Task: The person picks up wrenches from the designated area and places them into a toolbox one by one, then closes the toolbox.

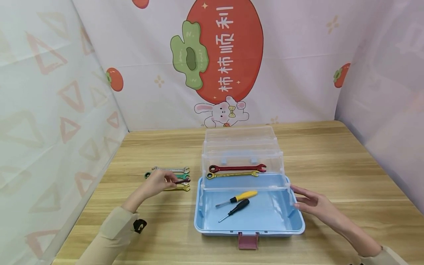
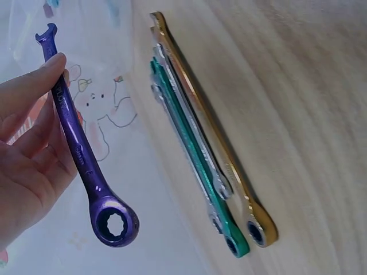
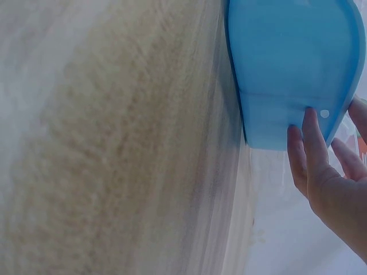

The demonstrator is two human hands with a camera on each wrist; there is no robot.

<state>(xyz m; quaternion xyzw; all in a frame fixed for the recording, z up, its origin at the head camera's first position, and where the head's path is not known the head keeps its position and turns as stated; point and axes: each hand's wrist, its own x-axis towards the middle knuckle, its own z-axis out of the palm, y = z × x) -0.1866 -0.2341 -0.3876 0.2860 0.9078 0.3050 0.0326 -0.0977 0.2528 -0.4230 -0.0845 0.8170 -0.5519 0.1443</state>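
My left hand [image 1: 159,183] pinches a purple combination wrench [image 2: 77,140] between thumb and fingers, its ring end free. In the left wrist view it is held apart from a gold wrench [image 2: 209,120], a green wrench [image 2: 195,154] and silver wrenches lying side by side on the table. My right hand [image 1: 314,206] touches the right side of a blue toolbox [image 3: 295,57], fingers extended against its wall. Inside the toolbox lie a yellow screwdriver [image 1: 246,196] and a black screwdriver [image 1: 239,208]. A red wrench [image 1: 236,168] and a yellow wrench [image 1: 233,175] rest in its clear upper tray.
The clear lid section [image 1: 240,134] stands raised at the toolbox's back. A pink latch [image 1: 248,241] hangs off its front edge. The wooden table [image 1: 331,158] meets printed cloth walls [image 1: 149,73] at the back and both sides.
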